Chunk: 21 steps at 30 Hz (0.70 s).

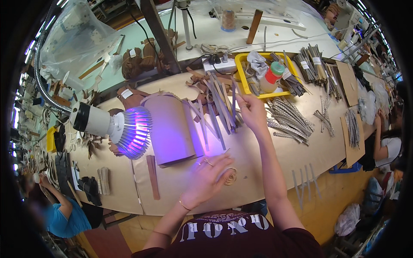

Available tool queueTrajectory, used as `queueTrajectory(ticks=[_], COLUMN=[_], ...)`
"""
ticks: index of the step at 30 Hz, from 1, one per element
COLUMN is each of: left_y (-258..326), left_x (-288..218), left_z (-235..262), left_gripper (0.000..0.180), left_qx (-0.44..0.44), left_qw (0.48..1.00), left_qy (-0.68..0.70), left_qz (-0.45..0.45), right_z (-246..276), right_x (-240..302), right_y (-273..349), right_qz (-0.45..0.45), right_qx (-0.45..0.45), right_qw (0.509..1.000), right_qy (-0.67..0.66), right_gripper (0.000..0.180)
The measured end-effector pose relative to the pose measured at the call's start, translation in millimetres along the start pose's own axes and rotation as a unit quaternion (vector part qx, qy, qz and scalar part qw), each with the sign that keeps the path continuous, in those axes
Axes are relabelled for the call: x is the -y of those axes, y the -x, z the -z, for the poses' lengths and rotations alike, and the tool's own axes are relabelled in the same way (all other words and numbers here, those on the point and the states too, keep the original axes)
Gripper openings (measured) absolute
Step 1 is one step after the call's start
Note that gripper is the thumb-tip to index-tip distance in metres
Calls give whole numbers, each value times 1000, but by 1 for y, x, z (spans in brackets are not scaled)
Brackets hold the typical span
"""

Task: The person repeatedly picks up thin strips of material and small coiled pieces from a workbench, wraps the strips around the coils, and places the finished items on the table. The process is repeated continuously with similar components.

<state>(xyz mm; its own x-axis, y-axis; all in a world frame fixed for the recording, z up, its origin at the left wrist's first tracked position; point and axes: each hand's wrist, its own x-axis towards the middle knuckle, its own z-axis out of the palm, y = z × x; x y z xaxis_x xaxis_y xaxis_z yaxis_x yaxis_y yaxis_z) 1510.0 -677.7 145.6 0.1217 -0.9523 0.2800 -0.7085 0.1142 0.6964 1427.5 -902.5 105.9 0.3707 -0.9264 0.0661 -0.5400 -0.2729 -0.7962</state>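
Note:
My right hand (254,112) reaches out to the heap of flat leather-like strips (221,103) in the middle of the table. Its thumb and fingers are closed on a thin grey-brown strip (234,88) at the heap's right edge. Nearer to me, my left hand (210,174) is over the bare table, smeared by motion, with rings on its fingers. A small beige coil (231,176) shows against its fingers; whether they grip it I cannot tell. Braided strips (290,118) lie to the right of my right hand.
A lamp (129,133) glows violet over a brown curved panel (170,129) at left. Behind the strips stand a yellow basket (241,77) with a green-capped bottle (272,77) and a power strip (220,66). Bundled strips (314,64) lie far right. Other people sit on both sides.

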Motion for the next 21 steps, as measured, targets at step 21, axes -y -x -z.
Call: queueTrajectory(ticks=[21], left_y=[-88], left_x=[88], left_z=[-76], left_gripper=[42], left_qx=[-123], left_qw=[821], left_qy=[464], left_qz=[310], right_z=[52], right_x=[18], right_y=[50], right_qz=[26], right_qx=[230], right_qw=[973], right_qy=[10], right_gripper=[30])
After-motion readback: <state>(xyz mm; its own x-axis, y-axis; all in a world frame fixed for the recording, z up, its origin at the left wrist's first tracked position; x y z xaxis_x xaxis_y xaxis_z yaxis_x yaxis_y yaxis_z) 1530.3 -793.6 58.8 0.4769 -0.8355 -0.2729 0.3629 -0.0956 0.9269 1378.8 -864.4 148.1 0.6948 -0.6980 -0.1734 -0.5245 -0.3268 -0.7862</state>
